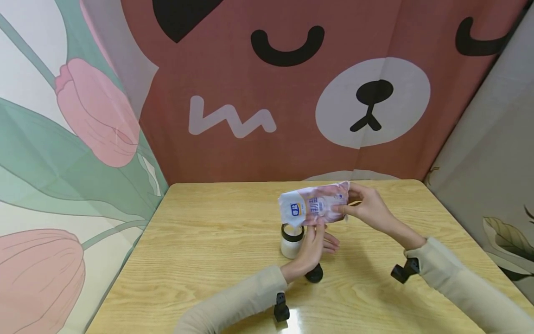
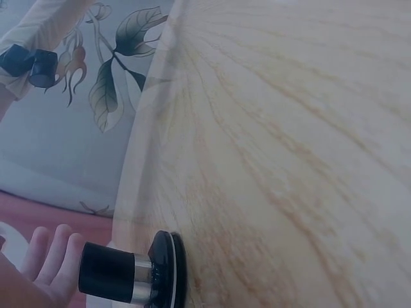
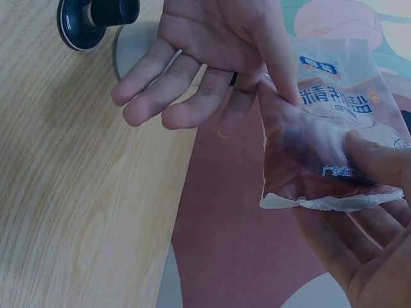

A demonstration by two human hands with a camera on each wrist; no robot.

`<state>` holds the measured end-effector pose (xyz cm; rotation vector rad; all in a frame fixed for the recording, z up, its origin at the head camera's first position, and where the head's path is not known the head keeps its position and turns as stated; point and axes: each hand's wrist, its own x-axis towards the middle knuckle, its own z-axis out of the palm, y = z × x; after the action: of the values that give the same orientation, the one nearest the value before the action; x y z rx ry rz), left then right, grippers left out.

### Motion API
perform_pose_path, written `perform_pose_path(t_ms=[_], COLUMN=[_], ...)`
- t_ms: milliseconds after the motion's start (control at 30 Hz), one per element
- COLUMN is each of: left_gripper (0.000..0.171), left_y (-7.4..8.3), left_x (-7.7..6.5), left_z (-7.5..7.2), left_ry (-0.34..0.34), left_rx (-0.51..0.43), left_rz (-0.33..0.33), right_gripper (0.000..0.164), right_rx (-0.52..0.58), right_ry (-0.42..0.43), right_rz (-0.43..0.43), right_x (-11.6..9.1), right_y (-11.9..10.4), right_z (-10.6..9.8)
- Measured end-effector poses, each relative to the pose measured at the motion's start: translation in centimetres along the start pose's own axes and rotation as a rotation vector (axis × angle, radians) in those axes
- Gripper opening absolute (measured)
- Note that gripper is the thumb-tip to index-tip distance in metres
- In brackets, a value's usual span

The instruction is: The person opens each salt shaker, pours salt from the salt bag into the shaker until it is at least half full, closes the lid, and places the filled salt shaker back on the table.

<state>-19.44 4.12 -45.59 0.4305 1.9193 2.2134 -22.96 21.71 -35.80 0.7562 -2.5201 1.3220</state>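
The beige left sleeve (image 1: 238,299) at the bottom edge leads to the left hand (image 1: 312,248), fingers extended, thumb touching the salt packet (image 1: 310,203) right of centre, which the right hand (image 1: 370,211) pinches and should probably tilt slowly, its lower corner above the white jar (image 1: 289,249).

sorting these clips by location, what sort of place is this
Likely an indoor corner set up for filming: a wood-grain table, a huge cartoon-face backdrop right behind it, and small black wrist cameras worn on both arms.
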Motion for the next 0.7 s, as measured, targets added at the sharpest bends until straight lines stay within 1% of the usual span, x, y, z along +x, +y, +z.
perform_pose_path(t_ms=[167,533,700], left_gripper=[0.052,0.055,0.053], left_y=[0.00,-0.29,-0.30], left_x=[0.02,0.25,0.25], left_z=[-0.08,-0.09,-0.11], left_ry=[-0.007,0.002,0.004], left_rx=[0.009,0.002,-0.004], left_rz=[-0.004,0.000,0.006], right_gripper=[0.038,0.037,0.038], right_rx=[0.007,0.011,0.008], right_ry=[-0.001,0.001,-0.002], right_rz=[0.000,0.000,-0.001], right_x=[0.07,0.23,0.29], right_y=[0.14,0.18,0.26], right_z=[0.13,0.34,0.38])
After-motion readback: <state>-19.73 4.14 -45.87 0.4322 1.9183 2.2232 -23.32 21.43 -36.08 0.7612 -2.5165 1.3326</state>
